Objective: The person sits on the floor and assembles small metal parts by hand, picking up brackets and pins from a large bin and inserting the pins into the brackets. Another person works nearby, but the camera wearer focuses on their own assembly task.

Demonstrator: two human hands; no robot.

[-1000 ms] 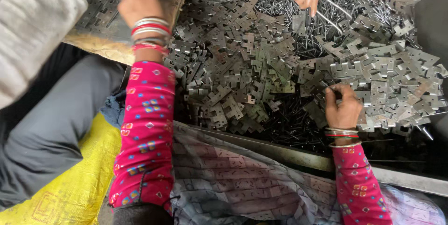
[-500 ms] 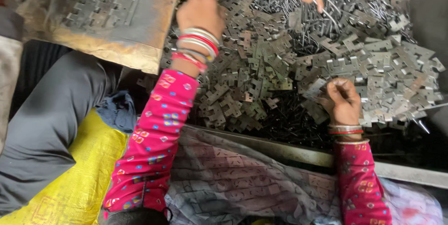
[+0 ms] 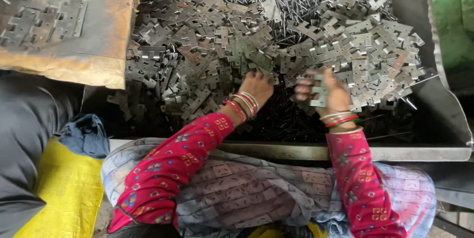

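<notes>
While apparently gripping plates point(image 3: 320, 95), right hand point(image 3: 328, 95).

Both arms wear long sleeves of deep pink cloth, printed with small squares and crosses in yellow, blue and orange; the left hand point(image 3: 256, 87) has a stack of red, white and silver bangles point(image 3: 242, 104) at the wrist; the right hand point(image 3: 330, 95) has silver, red and green bangles there; a grey-blue patterned cloth point(image 3: 247, 188) covers the lap below the sleeves.
</notes>
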